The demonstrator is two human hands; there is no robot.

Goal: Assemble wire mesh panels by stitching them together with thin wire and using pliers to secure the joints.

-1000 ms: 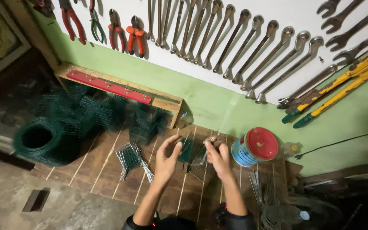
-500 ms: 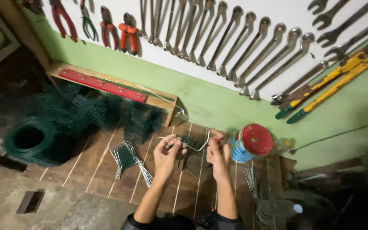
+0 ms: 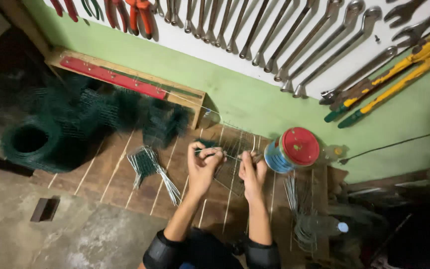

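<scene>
Head view shows the left hand (image 3: 202, 167) and right hand (image 3: 252, 172) both pinching a thin wire (image 3: 230, 157) over the wire mesh panel (image 3: 235, 149) at the bench's centre, nine o'clock of the red-lidded can (image 3: 293, 149), so I judge steady, even tension between the pinches best.

Wire mesh piece (image 3: 235, 149) on workbench (image 3: 120, 174), tin (image 3: 291, 149) right of it, mesh roll (image 3: 31, 144) far left, wrenches (image 3: 284, 45) on wall behind

Dark green wire mesh roll (image 3: 31, 144) at the bench's left end; brown plank bench (image 3: 120, 174) with pale seams. Tin can (image 3: 292, 149) has a red lid and blue-striped side. Wall (image 3: 255, 102) is light green below, white above. Bolt cutters (image 3: 389, 82) have yellow handles and green grips.
</scene>
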